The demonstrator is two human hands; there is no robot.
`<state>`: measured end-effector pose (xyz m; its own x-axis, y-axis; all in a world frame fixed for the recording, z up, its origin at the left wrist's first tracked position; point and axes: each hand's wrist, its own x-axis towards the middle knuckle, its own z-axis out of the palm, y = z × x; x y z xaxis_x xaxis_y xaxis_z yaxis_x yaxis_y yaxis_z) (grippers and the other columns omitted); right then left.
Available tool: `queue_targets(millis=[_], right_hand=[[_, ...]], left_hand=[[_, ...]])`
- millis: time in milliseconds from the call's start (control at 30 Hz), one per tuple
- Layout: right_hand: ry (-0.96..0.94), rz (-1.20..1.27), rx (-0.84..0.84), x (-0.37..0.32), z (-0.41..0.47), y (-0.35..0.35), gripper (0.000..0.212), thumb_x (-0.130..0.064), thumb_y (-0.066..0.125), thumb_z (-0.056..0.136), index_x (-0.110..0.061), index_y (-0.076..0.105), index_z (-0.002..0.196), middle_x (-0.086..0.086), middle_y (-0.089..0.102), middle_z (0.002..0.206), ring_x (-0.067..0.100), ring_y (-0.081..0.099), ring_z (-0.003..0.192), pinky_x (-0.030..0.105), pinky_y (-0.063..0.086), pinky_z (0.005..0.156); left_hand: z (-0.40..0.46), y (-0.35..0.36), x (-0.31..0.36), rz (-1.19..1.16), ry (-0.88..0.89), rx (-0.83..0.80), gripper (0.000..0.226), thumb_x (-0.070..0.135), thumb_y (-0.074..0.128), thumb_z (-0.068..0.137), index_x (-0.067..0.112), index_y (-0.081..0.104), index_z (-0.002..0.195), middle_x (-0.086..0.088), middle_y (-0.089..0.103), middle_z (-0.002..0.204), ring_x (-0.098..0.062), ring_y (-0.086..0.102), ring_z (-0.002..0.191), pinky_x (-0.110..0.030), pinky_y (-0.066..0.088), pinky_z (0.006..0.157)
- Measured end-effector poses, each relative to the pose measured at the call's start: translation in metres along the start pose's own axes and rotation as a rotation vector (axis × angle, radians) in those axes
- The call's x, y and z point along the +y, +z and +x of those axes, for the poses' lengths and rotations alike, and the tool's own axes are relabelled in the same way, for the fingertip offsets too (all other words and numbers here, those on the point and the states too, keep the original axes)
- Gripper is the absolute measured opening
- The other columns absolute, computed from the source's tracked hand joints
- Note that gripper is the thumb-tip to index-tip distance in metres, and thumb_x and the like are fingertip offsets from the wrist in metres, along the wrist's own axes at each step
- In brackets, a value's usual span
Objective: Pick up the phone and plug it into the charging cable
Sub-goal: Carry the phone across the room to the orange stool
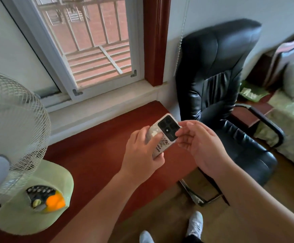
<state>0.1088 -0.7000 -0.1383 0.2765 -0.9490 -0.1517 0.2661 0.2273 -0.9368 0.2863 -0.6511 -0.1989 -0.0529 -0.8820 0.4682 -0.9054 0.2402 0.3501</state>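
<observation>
The phone (pixel 165 132) is white-cased with a black camera block, held back-side up above the red-brown desk (pixel 99 155). My left hand (pixel 142 151) grips its lower half, thumb across the case. My right hand (pixel 200 142) touches the phone's top right corner by the camera block, fingers curled and pinched there. No charging cable is visible in the frame; the phone's bottom end is hidden by my left hand.
A table fan (pixel 11 130) on a pale green base stands at the desk's left. A black leather office chair (pixel 221 95) sits right of the desk. A window (pixel 90 50) is behind, a bed (pixel 291 111) at far right, and my feet on the wooden floor.
</observation>
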Motion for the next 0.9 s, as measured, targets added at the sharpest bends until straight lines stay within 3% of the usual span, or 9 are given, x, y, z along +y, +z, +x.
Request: queue_targets(millis=[433,667,900], right_hand=[[-0.171,0.096,0.188,-0.054,-0.082,-0.094,0.021,-0.025,0.058,0.084,-0.015,0.075,0.092,0.008,0.071,0.080,0.021,0.065,0.071,0.033,0.051,0.070],[-0.275,0.161,0.351,-0.084,-0.167,-0.183,0.024,-0.021,0.055,0.088,-0.007,0.070,0.101,0.009,0.071,0.080,0.021,0.064,0.072,0.035,0.050,0.071],[-0.355,0.196,0.512,-0.101,-0.270,-0.278,0.019,-0.025,0.060,0.083,-0.015,0.074,0.092,0.009,0.072,0.080,0.021,0.064,0.072,0.034,0.050,0.070]], left_hand=[[0.033,0.023,0.104,-0.089,0.269,-0.085,0.060,0.037,0.069,0.072,0.018,0.056,0.127,-0.016,0.052,0.127,-0.029,0.044,0.111,-0.044,0.045,0.092],[0.037,0.051,0.215,-0.168,0.429,-0.148,0.066,0.042,0.065,0.074,0.024,0.048,0.135,-0.013,0.048,0.133,-0.027,0.041,0.118,-0.040,0.040,0.099],[0.020,0.085,0.344,-0.240,0.590,-0.218,0.064,0.035,0.068,0.072,0.019,0.055,0.133,-0.020,0.051,0.129,-0.033,0.044,0.113,-0.047,0.043,0.095]])
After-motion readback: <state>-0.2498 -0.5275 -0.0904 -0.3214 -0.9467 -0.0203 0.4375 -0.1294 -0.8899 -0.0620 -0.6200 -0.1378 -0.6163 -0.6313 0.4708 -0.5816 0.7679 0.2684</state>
